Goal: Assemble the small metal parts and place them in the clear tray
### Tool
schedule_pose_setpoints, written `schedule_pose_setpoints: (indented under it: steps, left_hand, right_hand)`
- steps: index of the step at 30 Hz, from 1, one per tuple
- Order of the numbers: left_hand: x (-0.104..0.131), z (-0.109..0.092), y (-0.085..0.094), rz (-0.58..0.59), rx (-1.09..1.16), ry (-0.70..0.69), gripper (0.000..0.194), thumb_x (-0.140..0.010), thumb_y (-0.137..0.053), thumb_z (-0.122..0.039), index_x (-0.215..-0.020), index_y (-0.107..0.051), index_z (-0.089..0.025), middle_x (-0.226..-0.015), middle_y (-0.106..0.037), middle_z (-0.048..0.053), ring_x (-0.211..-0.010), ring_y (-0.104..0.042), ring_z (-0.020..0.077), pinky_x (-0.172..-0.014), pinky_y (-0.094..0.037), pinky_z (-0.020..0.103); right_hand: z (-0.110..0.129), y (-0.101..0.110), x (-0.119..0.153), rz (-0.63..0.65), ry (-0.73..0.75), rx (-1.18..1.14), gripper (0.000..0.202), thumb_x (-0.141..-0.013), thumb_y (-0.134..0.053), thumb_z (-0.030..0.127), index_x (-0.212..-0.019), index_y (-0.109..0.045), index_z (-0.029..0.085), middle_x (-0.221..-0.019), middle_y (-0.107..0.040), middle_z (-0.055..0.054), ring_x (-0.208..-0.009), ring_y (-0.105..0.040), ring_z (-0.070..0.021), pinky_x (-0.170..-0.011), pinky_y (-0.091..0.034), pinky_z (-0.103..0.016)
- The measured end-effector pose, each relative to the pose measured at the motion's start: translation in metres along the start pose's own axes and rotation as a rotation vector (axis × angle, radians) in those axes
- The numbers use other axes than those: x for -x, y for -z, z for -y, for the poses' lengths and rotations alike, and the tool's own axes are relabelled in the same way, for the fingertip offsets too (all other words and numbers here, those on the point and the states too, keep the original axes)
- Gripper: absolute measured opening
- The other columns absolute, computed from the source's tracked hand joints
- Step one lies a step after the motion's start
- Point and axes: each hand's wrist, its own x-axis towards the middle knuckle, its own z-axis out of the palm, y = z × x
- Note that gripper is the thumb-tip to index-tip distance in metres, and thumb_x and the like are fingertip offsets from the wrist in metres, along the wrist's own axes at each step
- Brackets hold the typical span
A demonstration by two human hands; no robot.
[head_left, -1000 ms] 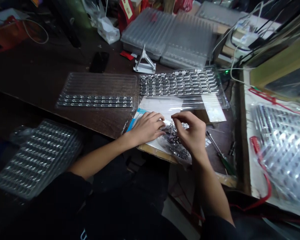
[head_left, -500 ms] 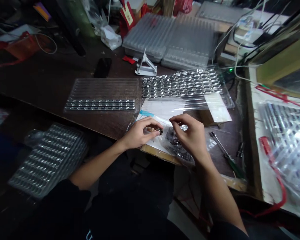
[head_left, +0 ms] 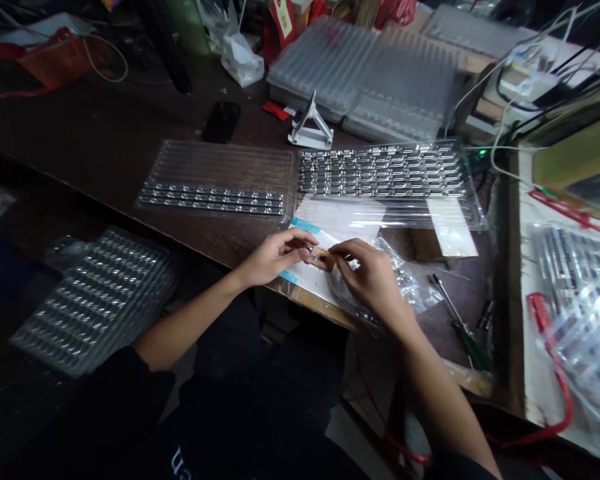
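Note:
My left hand (head_left: pixel 275 255) is closed in a pinch, holding a small shiny metal part (head_left: pixel 310 248) between thumb and fingertips. Just to its right, my right hand (head_left: pixel 370 275) has thumb and fingers pressed together; whatever they may hold is too small to make out. A small brown block (head_left: pixel 323 259) lies on the white sheet between the two sets of fingertips. Under and beyond my right hand spreads a clear plastic bag (head_left: pixel 414 283) of small metal parts, partly covered by the hand.
Behind my hands lie a clear tray (head_left: pixel 225 162) with a few metal strips and a fuller tray (head_left: pixel 380 175). A green-handled screwdriver (head_left: pixel 463 325) rests at the right. A white stand (head_left: pixel 311 130) and stacked clear trays (head_left: pixel 325 60) are farther back; more filled trays (head_left: pixel 90 300) sit lower left.
My right hand has moved left, off the bag of parts and close to my left fingertips. The camera view has shifted slightly. My left hand still pinches its small part.

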Motion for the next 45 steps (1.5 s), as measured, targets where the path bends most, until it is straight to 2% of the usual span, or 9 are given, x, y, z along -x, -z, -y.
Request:
schedule_pose_setpoints:
  steps: [4, 10, 14, 18, 21, 25, 28, 34, 45]
  left_hand:
    - [0.003, 0.003, 0.006, -0.054, -0.037, 0.028, 0.031, -0.088, -0.066, -0.042, -0.104, -0.067, -0.015, -0.100, -0.070, 0.008, -0.081, -0.068, 0.0141, -0.071, -0.055, 0.024]
    - [0.004, 0.004, 0.008, -0.040, -0.005, 0.078, 0.034, -0.090, -0.064, -0.038, -0.116, -0.064, -0.015, -0.103, -0.071, 0.010, -0.081, -0.069, 0.0147, -0.072, -0.057, 0.026]
    - [0.001, 0.001, 0.008, -0.043, -0.051, 0.060, 0.027, -0.092, -0.061, -0.037, -0.108, -0.067, -0.016, -0.103, -0.072, 0.009, -0.082, -0.069, 0.0151, -0.073, -0.058, 0.027]
    - [-0.002, -0.006, 0.003, -0.050, -0.127, 0.042, 0.031, -0.089, -0.066, -0.035, -0.112, -0.065, -0.014, -0.109, -0.072, 0.011, -0.092, -0.070, 0.0180, -0.080, -0.057, 0.028]
    - [-0.004, -0.012, -0.005, -0.100, -0.280, 0.020, 0.034, -0.086, -0.071, -0.032, -0.115, -0.063, -0.015, -0.105, -0.073, 0.010, -0.095, -0.070, 0.0190, -0.082, -0.056, 0.029]
    - [-0.013, -0.013, -0.019, -0.111, -0.585, -0.087, 0.014, -0.086, -0.072, -0.029, -0.095, -0.071, -0.019, -0.096, -0.076, 0.005, -0.091, -0.070, 0.0187, -0.084, -0.051, 0.031]
    - [-0.020, -0.008, -0.028, -0.085, -0.733, -0.182, 0.011, -0.082, -0.076, -0.031, -0.086, -0.073, -0.021, -0.088, -0.076, 0.001, -0.089, -0.068, 0.0191, -0.090, -0.045, 0.037]
    - [-0.024, 0.004, -0.035, -0.081, -0.801, -0.178, 0.010, -0.081, -0.077, -0.030, -0.086, -0.074, -0.023, -0.088, -0.077, -0.001, -0.085, -0.067, 0.0173, -0.096, -0.038, 0.039]
    - [-0.023, 0.008, -0.038, -0.096, -0.793, -0.178, 0.006, -0.080, -0.078, -0.024, -0.081, -0.073, -0.020, -0.086, -0.076, 0.001, -0.085, -0.068, 0.0187, -0.086, -0.045, 0.036]
  right_hand:
    - [-0.001, -0.011, 0.000, 0.131, 0.027, 0.079, 0.019, -0.091, -0.052, 0.016, -0.097, -0.070, 0.019, -0.093, -0.072, -0.008, -0.082, -0.067, -0.0195, -0.074, -0.052, -0.030]
    - [0.006, -0.017, 0.003, 0.193, 0.092, 0.373, 0.023, -0.095, -0.049, 0.017, -0.103, -0.070, 0.021, -0.098, -0.070, -0.009, -0.084, -0.065, -0.0227, -0.070, -0.049, -0.031]
    - [0.009, -0.015, 0.003, 0.216, 0.079, 0.349, 0.026, -0.095, -0.049, 0.017, -0.106, -0.071, 0.024, -0.097, -0.071, -0.008, -0.081, -0.065, -0.0225, -0.067, -0.049, -0.031]
    - [0.004, -0.005, 0.003, 0.108, 0.063, 0.245, 0.029, -0.096, -0.048, 0.019, -0.115, -0.069, 0.020, -0.103, -0.071, -0.010, -0.088, -0.067, -0.0232, -0.074, -0.052, -0.032]
    - [-0.001, 0.009, 0.004, -0.020, 0.039, 0.172, 0.027, -0.096, -0.050, 0.023, -0.112, -0.071, 0.019, -0.102, -0.071, -0.010, -0.089, -0.068, -0.0228, -0.078, -0.053, -0.034]
    - [-0.003, 0.027, 0.008, -0.135, 0.025, 0.130, 0.022, -0.094, -0.053, 0.024, -0.104, -0.073, 0.021, -0.096, -0.072, -0.008, -0.087, -0.068, -0.0215, -0.078, -0.053, -0.034]
    - [-0.003, 0.035, 0.012, -0.187, 0.027, 0.125, 0.021, -0.094, -0.055, 0.023, -0.102, -0.073, 0.021, -0.094, -0.073, -0.007, -0.086, -0.068, -0.0206, -0.079, -0.053, -0.033]
    - [0.000, 0.038, 0.016, -0.151, 0.051, 0.100, 0.020, -0.094, -0.055, 0.024, -0.103, -0.072, 0.022, -0.095, -0.072, -0.007, -0.088, -0.068, -0.0202, -0.079, -0.053, -0.032]
    - [0.002, 0.047, 0.020, -0.102, 0.018, 0.101, 0.020, -0.095, -0.053, 0.025, -0.101, -0.071, 0.020, -0.094, -0.072, -0.007, -0.086, -0.068, -0.0209, -0.075, -0.051, -0.032]
